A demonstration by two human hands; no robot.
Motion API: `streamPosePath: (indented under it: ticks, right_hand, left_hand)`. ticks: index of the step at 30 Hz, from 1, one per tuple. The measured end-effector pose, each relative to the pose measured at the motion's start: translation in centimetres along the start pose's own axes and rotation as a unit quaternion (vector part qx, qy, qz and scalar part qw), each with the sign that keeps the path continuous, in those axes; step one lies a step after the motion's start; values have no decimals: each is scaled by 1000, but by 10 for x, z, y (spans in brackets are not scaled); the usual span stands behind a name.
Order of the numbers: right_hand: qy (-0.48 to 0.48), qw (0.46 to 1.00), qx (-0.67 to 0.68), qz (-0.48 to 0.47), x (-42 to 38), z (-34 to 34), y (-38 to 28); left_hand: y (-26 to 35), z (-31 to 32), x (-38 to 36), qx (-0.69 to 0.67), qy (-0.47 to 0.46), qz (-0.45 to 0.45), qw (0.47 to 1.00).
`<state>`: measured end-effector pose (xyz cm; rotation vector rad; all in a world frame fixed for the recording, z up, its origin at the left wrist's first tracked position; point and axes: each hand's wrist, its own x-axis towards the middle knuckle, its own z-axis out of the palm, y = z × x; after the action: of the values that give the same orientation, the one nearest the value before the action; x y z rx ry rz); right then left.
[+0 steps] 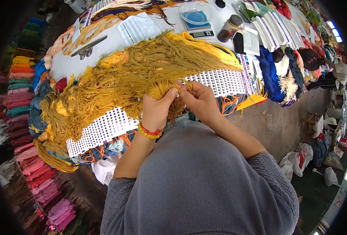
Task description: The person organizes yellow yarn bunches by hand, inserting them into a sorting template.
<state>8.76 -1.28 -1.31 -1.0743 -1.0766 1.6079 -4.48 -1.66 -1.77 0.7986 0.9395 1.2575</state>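
Note:
My left hand (pixel 156 106) is closed round a bundle of mustard-yellow thread (pixel 158 90), close in front of my body. Beside it, my right hand (pixel 200 100) pinches strands at the bundle's right end, its fingertips nearly touching those of my left. A large loose heap of mustard and olive thread (pixel 103 88) spreads across the table behind both hands. Under the heap lie white cards with rows of dark holes, one (pixel 216 81) to the right of my hands and another (pixel 99 129) to the left. The exact strands between my fingertips are too small to make out.
Scissors (pixel 88 49), a printed paper (pixel 139 28), a digital scale (pixel 199 32) bearing a clear dish (pixel 196 13), and a dark jar (pixel 229 28) stand behind the heap. Blue skeins (pixel 270 74) hang at the right. Colourful skeins (pixel 40 168) line the left floor. Plastic bags (pixel 296 160) lie right.

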Motion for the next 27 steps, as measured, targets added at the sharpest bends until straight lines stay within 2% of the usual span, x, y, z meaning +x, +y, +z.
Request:
streamPosePath:
  ticks: [6, 9, 11, 13, 15, 17, 18, 20, 22, 27]
  right_hand:
    - [3, 1000, 20, 9, 0, -1, -4]
    - [-3, 1000, 0, -1, 1, -4, 3]
    - [-7, 1000, -16, -7, 1, -6, 8]
    - [-2, 995, -86, -47, 1, -6, 11]
    - [-2, 995, -89, -48, 1, -5, 10]
    - [-1, 995, -92, -49, 1, -6, 9]
    - [-4, 995, -87, -48, 1, -7, 10]
    - [-6, 996, -82, -47, 2, -8, 12]
    - [1, 991, -130, -43, 2, -10, 13]
    - [-7, 996, -85, -21, 1, -8, 14]
  left_hand:
    - [2, 3, -1, -47, 4, -25, 999]
    - [1, 5, -3, 12, 0, 14, 1000]
    - [-4, 1, -3, 98, 32, 31, 994]
    - [-5, 1, -2, 100, 32, 45, 993]
    - [-6, 2, -2, 103, 33, 58, 992]
    - [-6, 3, -1, 21, 40, 20, 999]
    - [-3, 4, -2, 21, 39, 20, 999]
    - [2, 4, -3, -48, 20, -50, 997]
    - [1, 3, -3, -29, 8, -31, 999]
    - [-4, 4, -2, 2, 26, 11, 1000]
